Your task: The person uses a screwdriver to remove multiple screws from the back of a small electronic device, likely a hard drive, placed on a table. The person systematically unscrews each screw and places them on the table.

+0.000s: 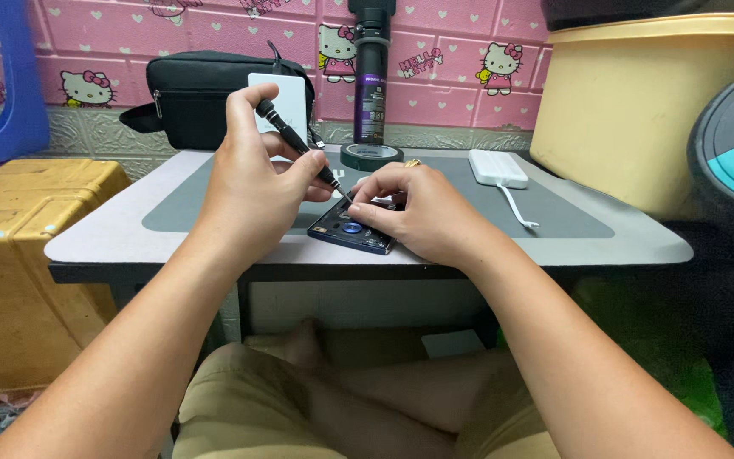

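Left hand (252, 183): raised above the table's near edge, wrist bent, fingers curled together and pinched round a black screwdriver (295, 140).
Screwdriver: slanted, handle up and to the left, tip down and to the right, meeting the opened phone (352, 229).
Right hand (414, 208): lying low over the phone's right part, fingers bent and close together, tips pressed on the device beside the screwdriver tip.
Phone: dark, back removed, flat on the grey mat (554, 212), near the front edge of the small table (95, 238).
Forearms: both reach in from the bottom corners and converge on the phone.
Behind: black pouch (193, 89), roll of black tape (371, 156), white power bank (497, 167) with cable.
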